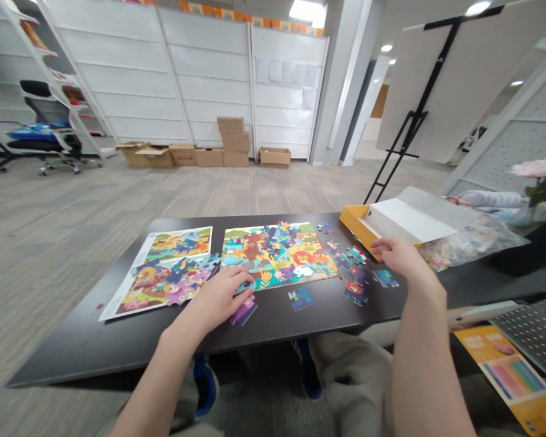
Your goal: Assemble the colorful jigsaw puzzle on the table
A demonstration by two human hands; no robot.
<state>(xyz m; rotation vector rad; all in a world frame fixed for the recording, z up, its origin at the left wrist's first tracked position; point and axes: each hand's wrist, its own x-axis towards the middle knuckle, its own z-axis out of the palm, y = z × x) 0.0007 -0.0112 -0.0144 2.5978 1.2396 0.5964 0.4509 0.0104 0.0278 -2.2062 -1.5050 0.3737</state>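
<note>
Most of the jigsaw (277,255) looks done, with loose pieces (355,276) left at right on the bench (91,346), right hand (403,258) open by the box (352,221), left hand (218,297) at the jigsaw's near edge, grip unclear.

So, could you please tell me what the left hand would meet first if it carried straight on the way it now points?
Most likely the jigsaw puzzle: the fingertips of the left hand are already at its near edge, though from this view I cannot tell whether they touch it or sit just above.
</note>
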